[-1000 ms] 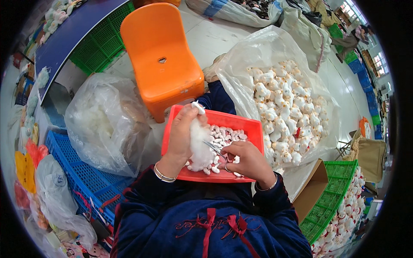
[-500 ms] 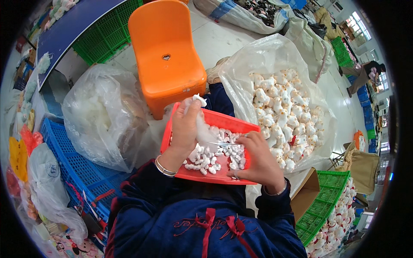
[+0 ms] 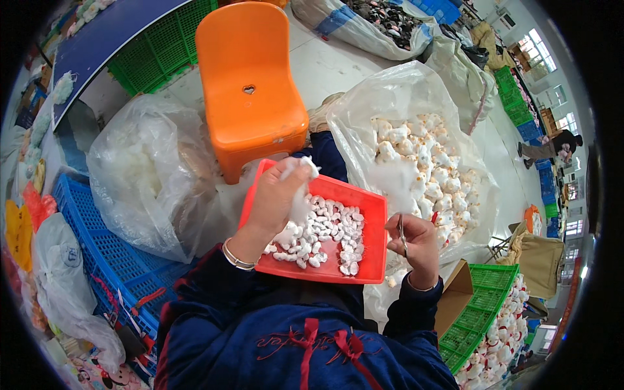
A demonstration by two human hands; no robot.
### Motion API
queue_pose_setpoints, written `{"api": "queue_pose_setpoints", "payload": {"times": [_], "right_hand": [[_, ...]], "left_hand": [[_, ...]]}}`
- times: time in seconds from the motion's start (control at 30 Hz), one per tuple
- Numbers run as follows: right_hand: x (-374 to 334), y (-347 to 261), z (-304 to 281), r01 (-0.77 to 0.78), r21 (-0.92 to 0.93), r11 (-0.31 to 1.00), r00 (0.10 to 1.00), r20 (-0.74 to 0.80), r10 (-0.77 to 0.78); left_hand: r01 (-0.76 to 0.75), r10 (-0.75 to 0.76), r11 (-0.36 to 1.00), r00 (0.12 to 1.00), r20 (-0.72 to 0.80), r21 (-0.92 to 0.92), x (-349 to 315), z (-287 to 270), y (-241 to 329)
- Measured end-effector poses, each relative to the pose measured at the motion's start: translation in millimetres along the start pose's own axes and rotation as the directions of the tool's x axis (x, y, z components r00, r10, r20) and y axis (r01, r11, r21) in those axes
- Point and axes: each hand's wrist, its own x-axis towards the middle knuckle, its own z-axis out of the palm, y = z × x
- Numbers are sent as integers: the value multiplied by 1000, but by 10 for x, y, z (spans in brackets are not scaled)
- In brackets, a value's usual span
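Observation:
My left hand (image 3: pixel 276 198) is closed around a tuft of white fibre stuffing (image 3: pixel 300 207), above the left side of a red plastic tray (image 3: pixel 372 266). A white fluffy bit pokes out at its fingertips; whether it is a separate piece, I cannot tell. Just past the tray's right edge, my right hand (image 3: pixel 419 246) is closed on a slim metal tool (image 3: pixel 402 233) that looks like tweezers. Many small white stuffed pieces (image 3: pixel 330 221) lie loose in the tray, with some red bottom showing between them. The tray sits over my lap.
A clear bag (image 3: pixel 364 97) of white plush parts stands at the right, a pale fluffy clump (image 3: pixel 393 181) over it. An orange chair (image 3: pixel 250 110) stands ahead. Left are a bag of stuffing (image 3: pixel 146 175) and a blue crate (image 3: pixel 123 240); lower right, a green crate (image 3: pixel 478 309).
My right hand has moved right and slightly down with the metal tool, from over the tray to beyond its edge. My left hand stays over the tray. A pale clump now shows over the bag.

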Motion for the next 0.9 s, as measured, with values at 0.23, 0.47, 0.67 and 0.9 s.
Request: {"api": "queue_pose_setpoints", "payload": {"times": [0.23,0.47,0.67,0.9], "right_hand": [[127,56,212,167,-595,786,985,61,-163],[160,12,288,114,-664,739,993,58,-101],[129,-14,276,136,-699,702,991,91,-101],[116,11,259,141,-681,718,990,86,-113]], "left_hand": [[33,-38,983,999,20,181,-99,137,-39],[-22,-12,902,997,77,431,-110,80,-128],[-15,-14,933,997,78,359,-102,47,-182],[1,-43,927,994,104,375,-139,97,-152]]}}
